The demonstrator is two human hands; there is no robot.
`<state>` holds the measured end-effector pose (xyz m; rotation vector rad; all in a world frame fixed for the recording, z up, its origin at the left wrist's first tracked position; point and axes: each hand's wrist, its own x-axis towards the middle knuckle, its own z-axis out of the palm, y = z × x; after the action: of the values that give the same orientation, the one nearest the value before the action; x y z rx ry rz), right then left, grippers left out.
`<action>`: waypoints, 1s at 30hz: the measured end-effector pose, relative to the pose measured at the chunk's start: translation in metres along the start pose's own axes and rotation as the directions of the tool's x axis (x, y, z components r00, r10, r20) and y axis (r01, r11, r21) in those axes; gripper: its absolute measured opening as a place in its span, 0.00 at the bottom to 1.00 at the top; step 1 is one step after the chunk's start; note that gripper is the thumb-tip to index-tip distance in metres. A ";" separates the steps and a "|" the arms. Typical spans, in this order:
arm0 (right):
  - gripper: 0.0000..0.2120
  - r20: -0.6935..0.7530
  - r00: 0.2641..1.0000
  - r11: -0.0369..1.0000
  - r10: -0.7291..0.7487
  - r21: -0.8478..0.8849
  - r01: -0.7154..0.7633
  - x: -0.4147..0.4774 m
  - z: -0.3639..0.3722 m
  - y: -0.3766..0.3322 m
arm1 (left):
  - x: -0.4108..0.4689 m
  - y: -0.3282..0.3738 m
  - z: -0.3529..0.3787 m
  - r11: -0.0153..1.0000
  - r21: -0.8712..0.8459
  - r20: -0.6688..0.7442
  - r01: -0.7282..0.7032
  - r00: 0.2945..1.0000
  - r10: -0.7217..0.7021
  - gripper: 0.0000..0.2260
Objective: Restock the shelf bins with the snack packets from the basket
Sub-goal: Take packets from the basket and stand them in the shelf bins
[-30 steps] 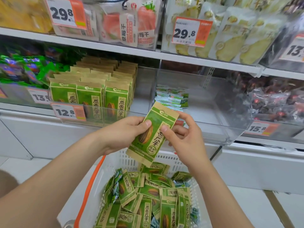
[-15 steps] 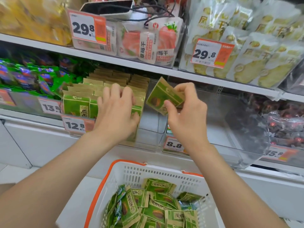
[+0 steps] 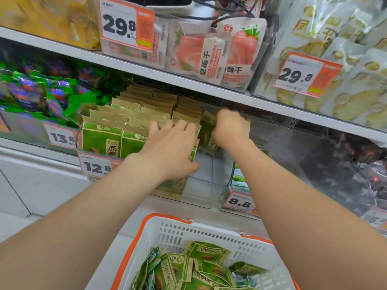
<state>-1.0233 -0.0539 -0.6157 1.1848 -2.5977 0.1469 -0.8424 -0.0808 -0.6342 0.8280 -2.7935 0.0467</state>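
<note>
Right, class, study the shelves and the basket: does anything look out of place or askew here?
Yes. Black cables and a flat white device lie on top of the strawberry packs on the upper shelf, not stock. The green packets in the basket lie jumbled.

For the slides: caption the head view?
Restocking: left hand rests on the binned green packets; right hand holds one more packet beside them.

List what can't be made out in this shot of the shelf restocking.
Head view: grip of the right hand on the green packet; motion blur and its own back hide the fingers.
Head view: front packets in the right column, largely covered by the left hand.
Head view: near part of the basket, cut off by the bottom edge.
Head view: small print on the 12.8 price tag, too small.
</note>
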 end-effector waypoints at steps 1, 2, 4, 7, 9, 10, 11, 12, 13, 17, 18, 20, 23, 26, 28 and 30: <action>0.21 0.037 0.999 0.999 0.030 -0.046 -0.029 0.007 0.000 -0.003 | 0.001 0.001 0.001 1.000 0.025 0.014 -0.007 1.000 0.006 0.36; 0.24 0.063 0.996 0.995 0.063 -0.080 -0.058 0.014 -0.001 -0.005 | 0.002 0.002 0.003 0.999 0.051 0.027 -0.013 1.000 0.012 0.35; 0.27 0.083 0.990 0.990 0.111 -0.098 -0.103 0.026 -0.001 -0.010 | 0.005 0.003 0.004 0.997 0.078 0.041 -0.016 0.999 0.013 0.33; 0.29 0.050 0.991 0.987 0.125 -0.112 -0.119 0.041 0.003 -0.018 | 0.007 0.003 0.005 0.998 0.067 0.048 -0.010 0.999 0.007 0.33; 0.29 0.040 0.992 0.985 0.120 -0.129 -0.114 0.050 0.009 -0.022 | 0.007 0.002 0.005 0.998 0.065 0.038 -0.011 0.999 0.008 0.34; 0.30 0.055 0.991 0.985 0.119 -0.135 -0.110 0.053 0.012 -0.024 | 0.006 0.001 0.005 0.998 0.061 0.032 -0.008 0.999 0.006 0.35; 0.30 0.074 0.990 0.984 0.119 -0.145 -0.107 0.055 0.015 -0.025 | 0.005 0.000 0.005 0.998 0.057 0.027 -0.003 1.000 0.002 0.35; 0.30 0.088 0.989 0.983 0.119 -0.151 -0.105 0.057 0.018 -0.026 | 0.004 -0.002 0.005 0.999 0.054 0.020 0.001 1.000 -0.002 0.34; 0.31 0.093 0.988 0.983 0.122 -0.151 -0.107 0.059 0.020 -0.026 | 0.003 -0.003 0.006 0.999 0.053 0.012 0.005 1.000 -0.005 0.33; 0.29 0.038 0.987 0.981 0.158 -0.117 -0.152 0.062 0.022 -0.026 | -0.002 -0.004 0.006 0.999 0.036 -0.028 0.009 1.000 -0.008 0.32; 0.29 0.029 0.985 0.979 0.172 -0.114 -0.168 0.062 0.023 -0.026 | -0.003 -0.004 0.006 1.000 0.027 -0.041 0.008 0.999 -0.007 0.32; 0.29 0.021 0.980 0.975 0.197 -0.109 -0.194 0.056 0.022 -0.026 | -0.005 -0.004 0.006 1.000 0.007 -0.070 0.006 0.998 -0.005 0.33; 0.30 -0.014 0.978 0.975 0.209 -0.076 -0.209 0.036 0.019 -0.022 | -0.010 0.002 0.005 1.000 -0.014 -0.136 -0.003 0.991 0.001 0.33; 0.32 0.013 0.993 0.992 0.118 -0.057 -0.117 0.005 0.014 -0.012 | -0.019 0.012 0.001 1.000 0.002 -0.220 -0.013 0.975 0.013 0.32; 0.24 -0.041 0.998 0.997 0.051 -0.049 -0.053 -0.018 0.015 -0.004 | -0.027 0.019 -0.003 1.000 0.000 -0.257 -0.015 0.966 0.015 0.29; 0.19 -0.109 0.994 0.995 0.011 -0.097 -0.021 -0.036 0.014 0.002 | -0.036 0.025 -0.005 1.000 -0.002 -0.252 -0.012 0.968 0.011 0.26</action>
<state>-1.0052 -0.0297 -0.6395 1.0916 -2.4905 0.0840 -0.8258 -0.0397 -0.6369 0.7470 -2.5585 0.1397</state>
